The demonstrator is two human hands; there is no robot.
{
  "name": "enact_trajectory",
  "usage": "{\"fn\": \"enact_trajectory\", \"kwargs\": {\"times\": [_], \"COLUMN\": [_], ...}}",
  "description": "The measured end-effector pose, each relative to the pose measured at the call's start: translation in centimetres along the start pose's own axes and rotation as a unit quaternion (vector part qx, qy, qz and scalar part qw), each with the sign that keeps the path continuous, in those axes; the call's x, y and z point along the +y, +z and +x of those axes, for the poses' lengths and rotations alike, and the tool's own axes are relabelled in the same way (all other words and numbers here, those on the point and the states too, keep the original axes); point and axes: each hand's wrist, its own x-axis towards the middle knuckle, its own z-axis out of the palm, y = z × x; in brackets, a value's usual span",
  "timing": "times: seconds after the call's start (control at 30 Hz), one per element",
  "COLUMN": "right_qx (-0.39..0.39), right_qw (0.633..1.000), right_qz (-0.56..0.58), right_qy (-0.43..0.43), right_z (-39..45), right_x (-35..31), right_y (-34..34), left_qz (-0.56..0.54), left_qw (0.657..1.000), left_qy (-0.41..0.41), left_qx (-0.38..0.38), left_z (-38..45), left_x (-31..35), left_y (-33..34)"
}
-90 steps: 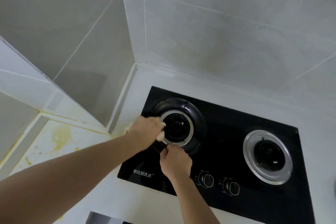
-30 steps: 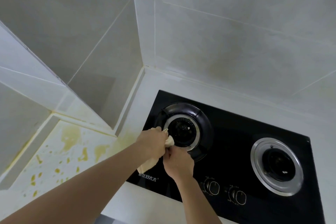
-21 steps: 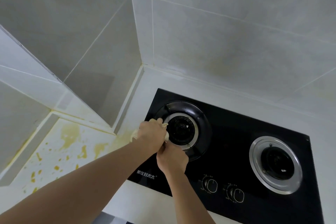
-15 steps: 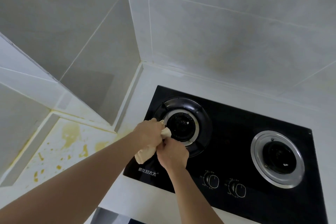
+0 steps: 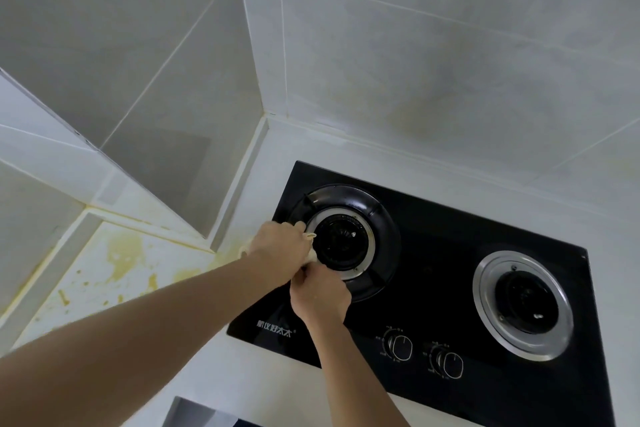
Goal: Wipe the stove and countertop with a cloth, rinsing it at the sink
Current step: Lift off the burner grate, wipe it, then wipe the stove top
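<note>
The black glass stove [image 5: 433,236] lies set into the white countertop [image 5: 256,191]. My left hand [image 5: 278,246] grips a cream cloth [image 5: 309,236] bunched against the left rim of the left burner [image 5: 341,241]; only small bits of cloth show past my fingers. Just below it, my right hand [image 5: 320,295] has its fingers curled up against the cloth's lower end and seems to pinch it there. The right burner [image 5: 523,302] has a steel ring and nothing on it.
Two knobs [image 5: 398,347] [image 5: 446,362] sit at the stove's front edge. A lower ledge [image 5: 104,270] on the left carries yellow stains and splatters. Tiled walls meet in a corner behind the stove, with a faint stain on the back wall [image 5: 426,107].
Half a second ago a tail of cloth hung below my left hand; now it is bunched up inside the hand. Both hands have stayed at the left burner's rim.
</note>
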Motion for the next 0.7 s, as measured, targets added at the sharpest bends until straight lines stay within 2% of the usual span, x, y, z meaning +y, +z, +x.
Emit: {"fn": "enact_trajectory", "kwargs": {"times": [0.07, 0.13, 0.27, 0.4, 0.53, 0.7], "right_qx": [0.005, 0.009, 0.003, 0.013, 0.009, 0.012], "right_qw": [1.000, 1.000, 1.000, 1.000, 1.000, 1.000], "right_qz": [0.001, -0.001, -0.005, -0.001, 0.001, -0.010], "right_qy": [0.015, 0.016, 0.005, -0.011, -0.007, -0.012], "right_z": [-0.3, -0.3, -0.6, 0.0, -0.3, -0.3], "right_x": [0.1, 0.4, 0.9, 1.6, 1.6, 1.7], "right_y": [-0.1, 0.0, 0.2, 0.1, 0.0, -0.3], "left_qz": [0.073, 0.126, 0.059, -0.034, 0.010, 0.041], "left_qw": [0.997, 0.990, 0.997, 0.994, 0.996, 0.997], "left_qy": [0.012, -0.010, -0.034, -0.060, 0.028, -0.022], "left_qx": [0.033, 0.060, 0.031, 0.078, 0.083, 0.067], "left_z": [1.5, 2.7, 2.8, 1.5, 1.0, 2.9], "left_x": [-1.8, -4.4, -6.1, -6.1, -3.9, -2.9], "left_y": [-0.3, -1.0, -0.7, 0.3, 0.2, 0.4]}}
